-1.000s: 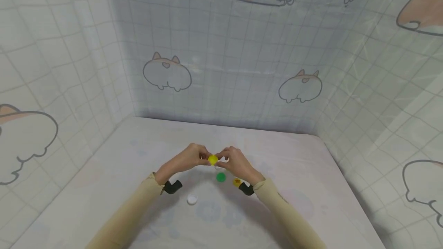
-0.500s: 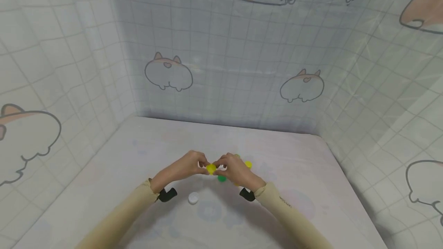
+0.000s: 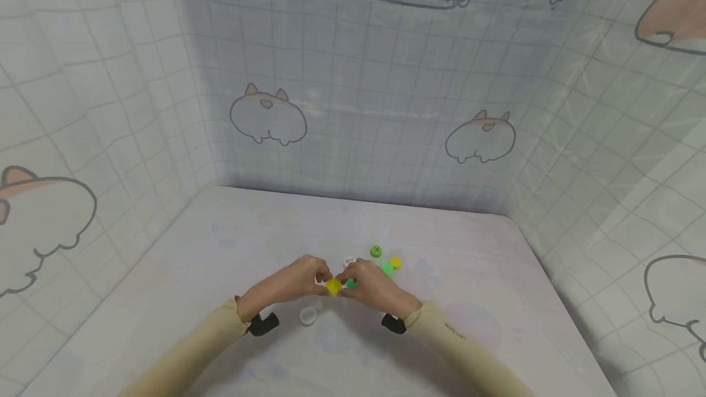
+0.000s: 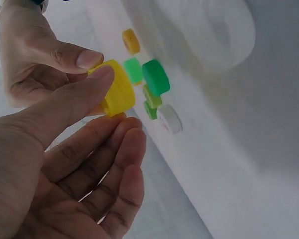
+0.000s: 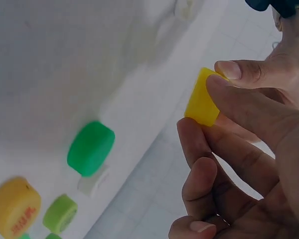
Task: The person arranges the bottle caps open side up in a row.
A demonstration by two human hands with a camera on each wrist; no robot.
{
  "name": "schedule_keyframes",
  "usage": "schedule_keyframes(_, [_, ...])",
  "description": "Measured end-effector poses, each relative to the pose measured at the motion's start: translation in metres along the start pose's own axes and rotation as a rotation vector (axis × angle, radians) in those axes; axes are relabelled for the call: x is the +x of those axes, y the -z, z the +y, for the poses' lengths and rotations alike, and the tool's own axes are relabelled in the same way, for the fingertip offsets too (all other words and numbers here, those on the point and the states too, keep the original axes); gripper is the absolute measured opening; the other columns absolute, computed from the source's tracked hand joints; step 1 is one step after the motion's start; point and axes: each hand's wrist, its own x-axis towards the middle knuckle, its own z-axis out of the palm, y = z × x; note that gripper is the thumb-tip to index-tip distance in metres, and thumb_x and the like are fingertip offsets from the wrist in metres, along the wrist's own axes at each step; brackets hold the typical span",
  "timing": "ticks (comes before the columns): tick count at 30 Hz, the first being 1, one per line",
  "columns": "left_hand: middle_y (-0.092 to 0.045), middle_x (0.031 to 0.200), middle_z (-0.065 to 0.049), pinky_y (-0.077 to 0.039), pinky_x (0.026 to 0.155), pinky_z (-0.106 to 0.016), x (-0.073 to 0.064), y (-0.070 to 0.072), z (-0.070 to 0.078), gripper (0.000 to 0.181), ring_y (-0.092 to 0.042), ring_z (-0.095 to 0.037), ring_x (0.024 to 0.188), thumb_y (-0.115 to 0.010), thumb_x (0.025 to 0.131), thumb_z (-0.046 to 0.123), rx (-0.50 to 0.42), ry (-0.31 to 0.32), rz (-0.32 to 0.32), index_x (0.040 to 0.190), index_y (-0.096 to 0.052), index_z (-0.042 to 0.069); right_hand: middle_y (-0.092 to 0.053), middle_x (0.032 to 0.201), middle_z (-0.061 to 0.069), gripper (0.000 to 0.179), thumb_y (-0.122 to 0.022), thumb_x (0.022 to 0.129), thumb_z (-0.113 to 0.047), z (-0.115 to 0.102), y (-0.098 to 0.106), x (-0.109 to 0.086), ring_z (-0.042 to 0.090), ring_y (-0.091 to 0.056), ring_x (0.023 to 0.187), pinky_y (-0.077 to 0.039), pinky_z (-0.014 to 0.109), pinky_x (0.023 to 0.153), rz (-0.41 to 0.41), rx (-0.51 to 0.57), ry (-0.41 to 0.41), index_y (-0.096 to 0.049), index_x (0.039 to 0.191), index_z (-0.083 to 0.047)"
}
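Observation:
A yellow bottle cap [image 3: 333,287] is held above the table between my two hands. My left hand [image 3: 298,279] pinches its left side with thumb and fingers, while my right hand [image 3: 376,287] pinches it from the right. In the left wrist view the cap [image 4: 119,88] has a thumb of each hand pressed against its near face. The right wrist view shows the yellow cap [image 5: 203,102] edge-on, its far side covered by fingers. Just beyond the hands lies a dark green cap [image 3: 351,284], partly hidden by the right fingers.
On the table [image 3: 265,219], a white cap [image 3: 308,316] lies nearer me. Past my right hand are a light green cap [image 3: 387,269], a yellow cap [image 3: 394,263], a green cap [image 3: 376,252] and another white cap [image 3: 348,261]. A patterned curtain [image 3: 353,78] stands behind and along both sides.
Both hands have moved toward me, lower in the head view, carrying the yellow cap between them. Caps behind the right hand have come into view.

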Motion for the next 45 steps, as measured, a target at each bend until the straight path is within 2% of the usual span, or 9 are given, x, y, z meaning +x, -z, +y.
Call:
schedule_keyframes(7, [-0.069,0.088,0.005,-0.05,0.071,-0.023,-0.006,-0.01,0.002,0.017,-0.061,-0.015,0.083,-0.081,0.077,0.016,0.026,0.053,-0.056,0.091,-0.073,0.011,-0.073,0.091,-0.009,0.021,-0.079,0.08,-0.027,-0.006,-0.009,-0.006,0.01,-0.062,0.08,-0.042,0.012,0.065,-0.037,-0.009,-0.008,-0.077,0.1,-0.018])
schedule_keyframes(13, [-0.068,0.087,0.005,-0.05,0.069,-0.023,-0.008,-0.018,0.004,0.019,-0.06,-0.013,0.082,-0.081,0.076,0.018,0.045,0.079,-0.077,0.091,-0.073,0.01,-0.072,0.09,-0.011,0.021,-0.078,0.081,-0.029,-0.005,-0.016,-0.011,0.004,-0.059,0.079,-0.041,0.011,0.065,-0.055,-0.026,0.012,-0.077,0.101,-0.021])
schedule_keyframes(19, [-0.068,0.087,0.005,-0.049,0.07,-0.024,-0.008,-0.023,0.006,0.019,-0.06,-0.009,0.08,-0.08,0.074,0.017,0.1,0.062,-0.074,0.09,-0.074,0.01,-0.071,0.088,-0.012,0.02,-0.079,0.08,-0.029,-0.005,-0.02,-0.013,0.002,-0.057,0.075,-0.04,0.011,0.059,-0.065,0.0,-0.009,-0.077,0.098,-0.023])
schedule_keyframes(24, [-0.069,0.085,0.006,-0.048,0.082,-0.035,-0.008,-0.025,0.008,0.019,-0.06,-0.007,0.08,-0.081,0.073,0.02,0.152,0.046,-0.081,0.089,-0.074,0.011,-0.071,0.087,-0.013,0.019,-0.079,0.08,-0.029,-0.006,-0.021,-0.014,0.0,-0.055,0.072,-0.039,0.011,0.057,-0.074,0.009,-0.004,-0.077,0.097,-0.023])
schedule_keyframes(28, [-0.069,0.085,0.007,-0.046,0.085,-0.039,-0.007,-0.025,0.008,0.02,-0.06,-0.006,0.079,-0.081,0.073,0.022,0.173,0.041,-0.084,0.088,-0.074,0.012,-0.071,0.087,-0.014,0.018,-0.079,0.08,-0.029,-0.007,-0.022,-0.014,-0.002,-0.053,0.072,-0.039,0.011,0.059,-0.078,0.004,-0.003,-0.077,0.097,-0.023])
schedule_keyframes(33, [-0.069,0.085,0.007,-0.046,0.085,-0.039,-0.007,-0.027,0.006,0.02,-0.061,-0.008,0.081,-0.081,0.073,0.022,0.176,0.035,-0.09,0.089,-0.074,0.012,-0.072,0.089,-0.014,0.019,-0.08,0.079,-0.027,-0.008,-0.023,-0.014,0.002,-0.059,0.077,-0.04,0.011,0.064,-0.087,0.012,-0.009,-0.077,0.098,-0.021])
schedule_keyframes(38, [-0.066,0.082,0.009,-0.045,0.081,-0.034,-0.008,-0.031,0.002,0.019,-0.056,-0.003,0.077,-0.081,0.073,0.023,0.197,0.028,-0.099,0.087,-0.074,0.014,-0.073,0.091,-0.013,0.02,-0.08,0.079,-0.024,-0.009,-0.028,-0.014,-0.001,-0.06,0.081,-0.043,0.009,0.07,-0.102,0.015,-0.011,-0.077,0.099,-0.02])
schedule_keyframes(45, [-0.065,0.08,0.009,-0.044,0.073,-0.026,-0.01,-0.029,0.002,0.02,-0.051,-0.001,0.072,-0.082,0.072,0.022,0.159,0.013,-0.122,0.087,-0.073,0.012,-0.072,0.089,-0.012,0.02,-0.08,0.079,-0.023,-0.011,-0.031,-0.013,-0.003,-0.056,0.078,-0.043,0.01,0.07,-0.112,0.024,-0.033,-0.077,0.098,-0.018])
